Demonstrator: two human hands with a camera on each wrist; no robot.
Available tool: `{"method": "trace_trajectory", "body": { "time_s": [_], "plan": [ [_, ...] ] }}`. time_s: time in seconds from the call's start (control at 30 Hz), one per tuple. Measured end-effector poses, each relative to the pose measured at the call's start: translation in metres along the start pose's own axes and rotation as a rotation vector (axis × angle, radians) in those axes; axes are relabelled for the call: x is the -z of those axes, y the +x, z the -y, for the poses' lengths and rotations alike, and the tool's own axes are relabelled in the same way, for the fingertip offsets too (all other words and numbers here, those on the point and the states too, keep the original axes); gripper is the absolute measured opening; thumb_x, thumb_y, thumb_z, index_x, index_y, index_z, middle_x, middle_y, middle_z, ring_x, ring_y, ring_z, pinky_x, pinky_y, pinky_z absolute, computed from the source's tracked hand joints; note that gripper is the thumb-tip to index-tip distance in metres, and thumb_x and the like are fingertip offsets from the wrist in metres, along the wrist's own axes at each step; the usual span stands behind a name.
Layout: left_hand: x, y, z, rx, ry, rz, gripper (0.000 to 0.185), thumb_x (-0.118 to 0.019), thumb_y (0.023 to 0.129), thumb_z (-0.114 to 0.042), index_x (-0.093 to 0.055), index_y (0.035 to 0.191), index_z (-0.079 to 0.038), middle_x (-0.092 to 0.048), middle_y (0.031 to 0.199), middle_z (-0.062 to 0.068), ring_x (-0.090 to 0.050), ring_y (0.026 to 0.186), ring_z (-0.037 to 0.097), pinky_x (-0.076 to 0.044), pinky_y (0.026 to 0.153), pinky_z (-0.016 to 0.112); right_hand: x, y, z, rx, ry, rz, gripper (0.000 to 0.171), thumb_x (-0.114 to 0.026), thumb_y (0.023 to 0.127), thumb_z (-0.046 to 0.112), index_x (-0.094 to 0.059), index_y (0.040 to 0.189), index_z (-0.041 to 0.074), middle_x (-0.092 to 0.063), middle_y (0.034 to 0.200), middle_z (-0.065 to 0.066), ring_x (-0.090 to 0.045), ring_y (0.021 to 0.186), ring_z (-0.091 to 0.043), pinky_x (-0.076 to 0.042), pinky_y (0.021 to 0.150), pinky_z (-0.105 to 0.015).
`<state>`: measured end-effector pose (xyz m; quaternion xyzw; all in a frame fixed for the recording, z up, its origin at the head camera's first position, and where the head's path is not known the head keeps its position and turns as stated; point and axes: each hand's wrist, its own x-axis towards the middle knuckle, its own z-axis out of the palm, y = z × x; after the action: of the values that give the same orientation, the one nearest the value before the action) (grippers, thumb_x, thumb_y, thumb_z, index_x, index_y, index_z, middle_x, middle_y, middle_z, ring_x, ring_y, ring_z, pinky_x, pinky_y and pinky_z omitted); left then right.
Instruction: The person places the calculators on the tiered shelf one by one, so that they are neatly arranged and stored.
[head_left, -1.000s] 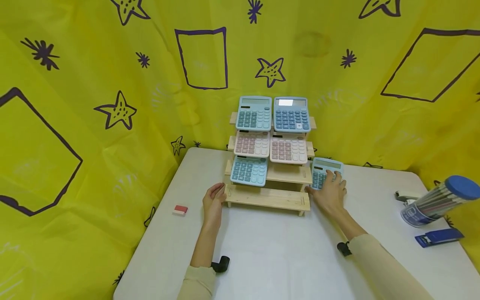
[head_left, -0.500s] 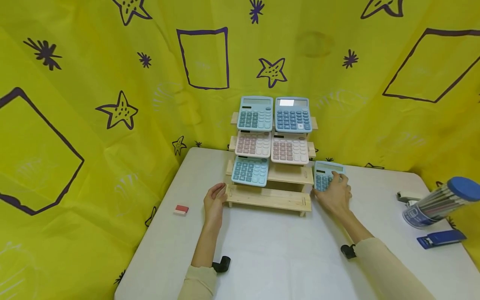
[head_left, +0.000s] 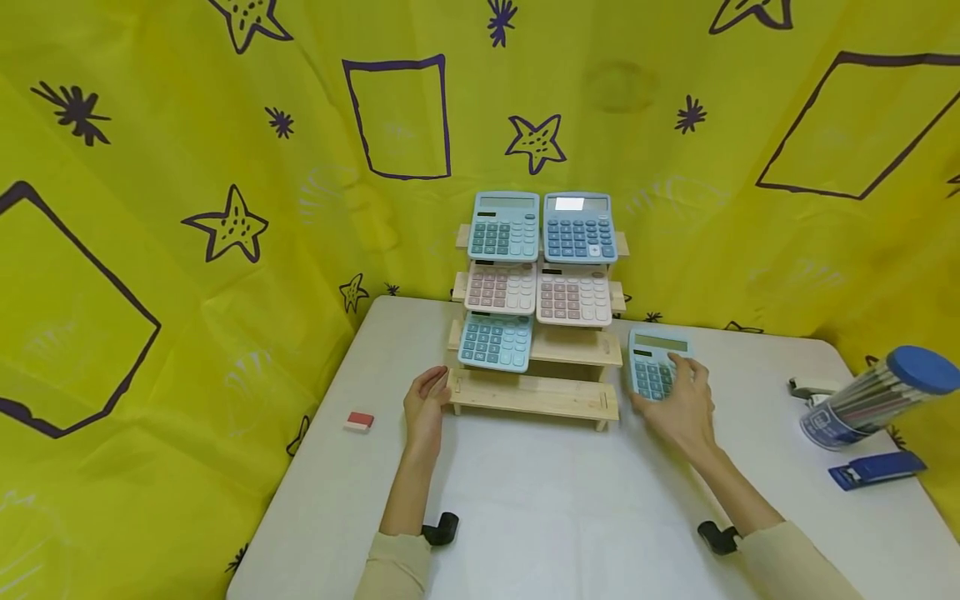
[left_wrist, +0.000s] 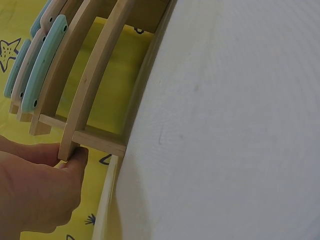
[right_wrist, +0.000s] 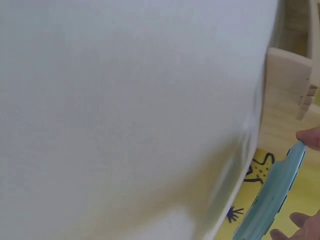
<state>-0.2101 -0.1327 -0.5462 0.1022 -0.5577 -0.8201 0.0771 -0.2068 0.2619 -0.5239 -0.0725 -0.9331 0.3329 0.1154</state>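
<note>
A tiered wooden rack (head_left: pixel 536 396) stands on the white table. My left hand (head_left: pixel 426 417) pinches the left end of its lowest shelf between thumb and fingers, as the left wrist view shows. To the right of the rack, my right hand (head_left: pixel 686 408) grips a light blue calculator (head_left: pixel 651 367) by its sides; the right wrist view shows it edge-on, tilted and apart from the tabletop. Two bluish calculators (head_left: pixel 504 225) fill the top tier and two pale pink ones (head_left: pixel 573 297) the second. Another light blue calculator (head_left: pixel 497 340) lies on the third tier's left half; nothing lies on the lowest shelf.
A red and white eraser (head_left: pixel 358 421) lies left of the rack. At the right stand a blue-lidded tub of pencils (head_left: pixel 873 404), a blue stapler (head_left: pixel 877 471) and a pale stapler-like object (head_left: pixel 813 387). A yellow patterned curtain (head_left: pixel 405 233) hangs behind.
My right hand has drawn the calculator toward me and slightly right, away from the rack's side. The left hand keeps its hold on the shelf end.
</note>
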Motion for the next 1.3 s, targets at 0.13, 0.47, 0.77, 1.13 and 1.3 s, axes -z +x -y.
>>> {"method": "trace_trajectory", "body": {
  "time_s": [0.13, 0.47, 0.77, 1.13, 1.3],
  "plan": [
    [0.0, 0.0, 0.0, 0.006, -0.01, 0.001, 0.049, -0.048, 0.095, 0.017, -0.044, 0.144, 0.011, -0.047, 0.151, 0.029, -0.043, 0.147, 0.037, -0.037, 0.12, 0.038, 0.01, -0.013, 0.008, 0.024, 0.016, -0.014, 0.096, -0.085, 0.082, 0.03, -0.033, 0.156, -0.002, -0.026, 0.156, -0.033, -0.049, 0.112, -0.057, -0.045, 0.089, -0.073],
    [-0.001, 0.0, -0.001, 0.013, -0.017, -0.008, 0.049, -0.049, 0.095, 0.016, -0.045, 0.143, 0.011, -0.049, 0.149, 0.028, -0.045, 0.146, 0.035, -0.038, 0.12, 0.039, 0.029, -0.046, 0.032, 0.135, 0.046, -0.094, 0.096, -0.09, 0.076, 0.025, -0.039, 0.154, -0.001, -0.031, 0.155, -0.03, -0.051, 0.112, -0.054, -0.045, 0.088, -0.068],
    [0.0, 0.0, 0.0, 0.019, 0.0, -0.007, 0.048, -0.049, 0.095, 0.015, -0.046, 0.143, 0.01, -0.049, 0.149, 0.028, -0.045, 0.146, 0.035, -0.041, 0.118, 0.037, 0.032, -0.075, 0.052, 0.202, 0.062, -0.124, 0.098, -0.095, 0.07, 0.018, -0.044, 0.152, 0.001, -0.036, 0.153, -0.027, -0.054, 0.109, -0.054, -0.047, 0.083, -0.063],
    [0.0, 0.0, -0.002, 0.0, 0.033, -0.025, 0.047, -0.051, 0.095, 0.015, -0.048, 0.142, 0.009, -0.052, 0.148, 0.027, -0.048, 0.144, 0.034, -0.044, 0.115, 0.033, 0.019, -0.085, 0.094, 0.36, 0.093, -0.055, 0.094, -0.095, 0.07, 0.017, -0.047, 0.149, 0.005, -0.041, 0.149, -0.024, -0.06, 0.108, -0.046, -0.052, 0.08, -0.057],
    [-0.001, 0.001, 0.001, 0.004, 0.032, -0.025, 0.047, -0.051, 0.096, 0.014, -0.048, 0.143, 0.01, -0.051, 0.149, 0.028, -0.047, 0.144, 0.035, -0.046, 0.112, 0.028, 0.008, -0.08, 0.111, 0.383, 0.119, 0.018, 0.092, -0.096, 0.07, 0.02, -0.048, 0.147, 0.006, -0.042, 0.149, -0.021, -0.055, 0.12, -0.046, -0.051, 0.092, -0.059]
  ]
}}
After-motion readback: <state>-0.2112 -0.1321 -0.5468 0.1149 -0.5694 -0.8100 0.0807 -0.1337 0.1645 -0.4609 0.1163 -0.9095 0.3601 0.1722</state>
